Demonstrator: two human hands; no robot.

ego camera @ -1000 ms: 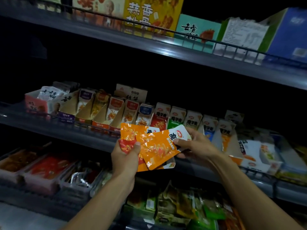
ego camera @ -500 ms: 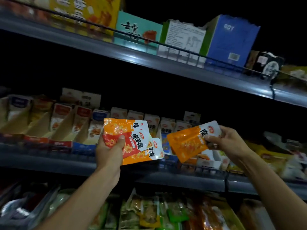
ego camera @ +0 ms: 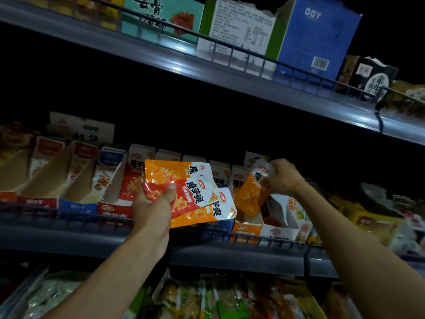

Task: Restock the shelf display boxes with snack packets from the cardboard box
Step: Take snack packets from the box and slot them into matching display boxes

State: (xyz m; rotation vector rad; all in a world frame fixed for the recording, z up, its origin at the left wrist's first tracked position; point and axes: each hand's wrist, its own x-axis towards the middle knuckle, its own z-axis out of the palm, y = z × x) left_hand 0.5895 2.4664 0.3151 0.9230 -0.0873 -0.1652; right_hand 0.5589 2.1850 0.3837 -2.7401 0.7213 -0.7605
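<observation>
Head view, only one camera here. Right hand [ego camera: 281, 177] pinching a single orange snack packet [ego camera: 250, 195] by its white top edge, packet hanging tilted, lower end dipping into the orange-fronted display box [ego camera: 247, 229] on the middle shelf [ego camera: 69, 238]. Left hand [ego camera: 153, 203] gripping a fanned stack of packets [ego camera: 195, 194] near their left ends, thumb clamped on top, held just in front of the shelf rail.

Tips for the drop, judging from this alone: better to keep the packet upright-ish and slide it in behind whatever already sits in the box, printed face forward, rather than just letting go from that tilt. Looks like it could catch on the white display box [ego camera: 285, 217] right beside it, which leans a bit and seems half empty. Worth keeping the left-hand fan squeezed tight too, slippery foil, and the red one in the middle looks ready to slide.

Counts:
- 1 packet in the right hand
- 3 showing in the left: two orange, one red between them. Could be more hidden behind, can't tell
- display boxes along the middle shelf: roughly ten or so, the dark far ends too blurry to count properly
- cardboard supply box: not in shot

Top shelf carrying big cartons, including a blue carton [ego camera: 319, 33]. Bottom shelf full of loose green and orange bags.
</observation>
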